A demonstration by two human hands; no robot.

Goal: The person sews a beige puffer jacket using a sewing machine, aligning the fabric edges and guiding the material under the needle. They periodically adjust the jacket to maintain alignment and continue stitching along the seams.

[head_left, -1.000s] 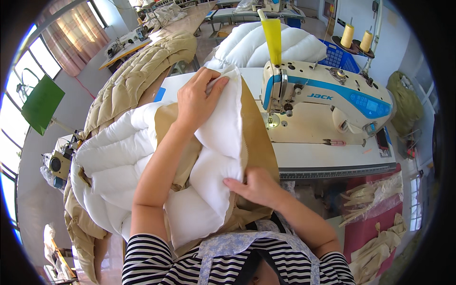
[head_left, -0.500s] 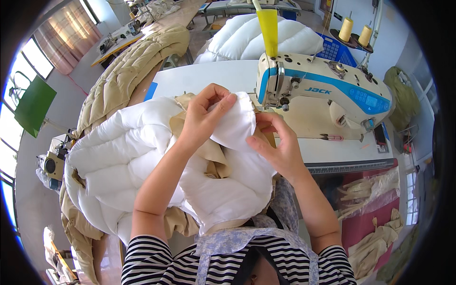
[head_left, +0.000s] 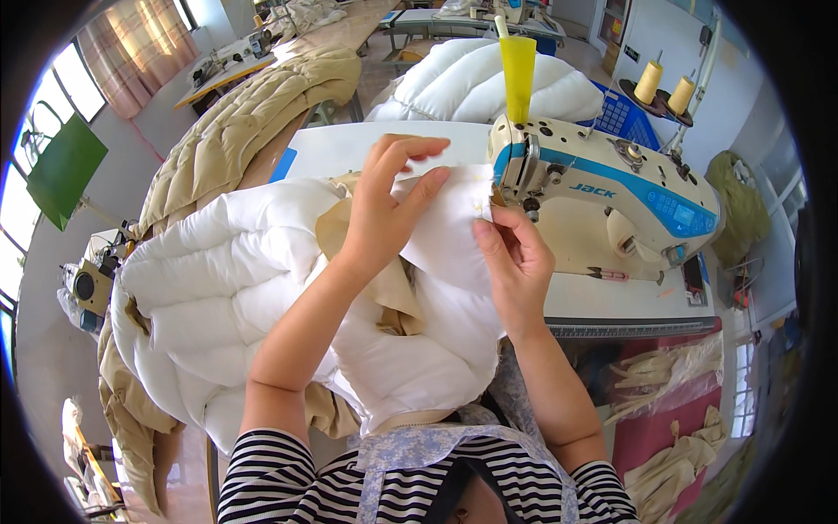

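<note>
A padded white and beige quilted jacket piece (head_left: 236, 271) is spread across my lap and the table's front. My right hand (head_left: 522, 275) is closed on the frayed right edge of its white panel, thumb on top and fingers curled behind. Over the panel's upper left part is my left hand (head_left: 384, 205), its fingers lifted and apart from the thumb, which lies near the cloth. Beige fabric (head_left: 393, 293) shows in the opening below my left wrist. Just right of the panel stands the head of a white and blue sewing machine (head_left: 602, 179).
A yellow cup-like holder (head_left: 518, 79) rises from the machine. Pink-handled thread snips (head_left: 608, 273) and a phone (head_left: 695, 279) lie on the white table (head_left: 349, 144). Thread cones (head_left: 648, 81) stand at back right. A beige quilted piece (head_left: 236, 131) lies to the left.
My left hand's fingers have lifted and spread from the cloth they were pinching. My right hand has closed on the panel's edge, which now shows flatter. The view has shifted slightly.
</note>
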